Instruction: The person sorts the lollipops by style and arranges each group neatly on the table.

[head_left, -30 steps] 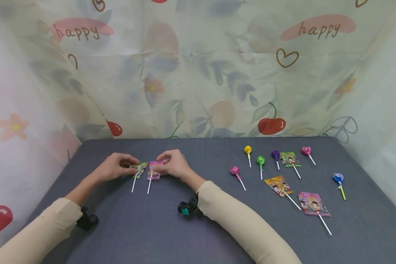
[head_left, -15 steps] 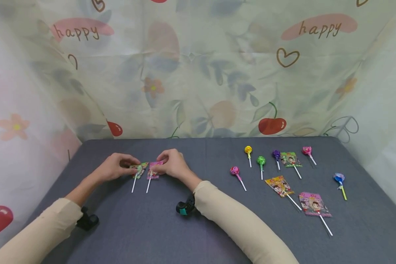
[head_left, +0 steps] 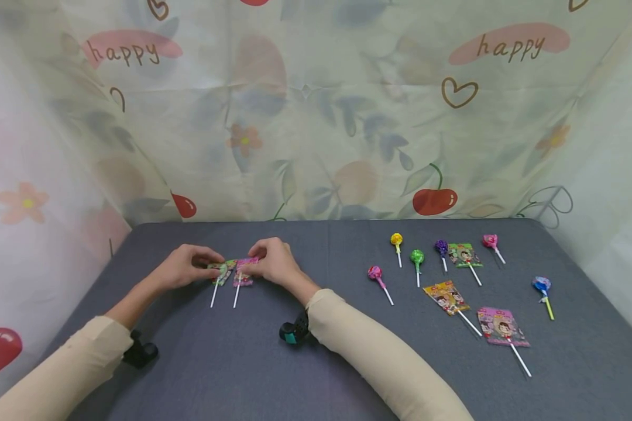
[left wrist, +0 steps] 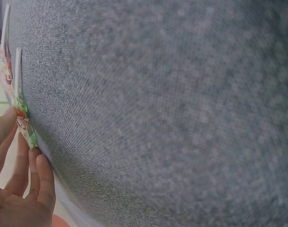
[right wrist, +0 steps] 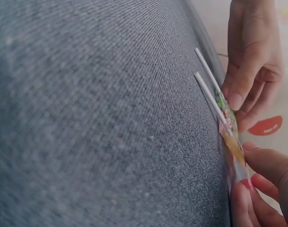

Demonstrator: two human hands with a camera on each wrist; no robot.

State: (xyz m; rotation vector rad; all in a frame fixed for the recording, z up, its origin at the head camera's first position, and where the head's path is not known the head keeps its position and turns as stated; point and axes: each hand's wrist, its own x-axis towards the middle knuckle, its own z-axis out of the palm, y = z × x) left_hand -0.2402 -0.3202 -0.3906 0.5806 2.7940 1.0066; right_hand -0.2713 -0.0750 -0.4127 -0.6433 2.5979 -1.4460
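My left hand (head_left: 186,268) pinches the green-wrapped flat lollipop (head_left: 223,272) by its left edge, thumb against the wrapper in the left wrist view. Just to its right, a pink-wrapped flat lollipop (head_left: 244,275) is pinched at its right edge by my right hand (head_left: 276,261). Both lollipops are at the table's far left part, white sticks pointing toward me, their wrappers side by side and very close. Fingers cover part of each wrapper. In the right wrist view the pink lollipop (right wrist: 232,146) is in front of the green one.
On the right of the grey table (head_left: 316,374) lie several lollipops: round yellow (head_left: 397,239), green (head_left: 416,256), purple (head_left: 441,247), pink (head_left: 375,273) and blue (head_left: 542,284) ones, and flat orange (head_left: 446,296), green (head_left: 464,255) and pink (head_left: 502,325) ones. A printed curtain (head_left: 305,134) hangs behind.
My right hand has shifted slightly left with the pink flat lollipop, bringing it closer to the green one. The left hand has stayed in place.
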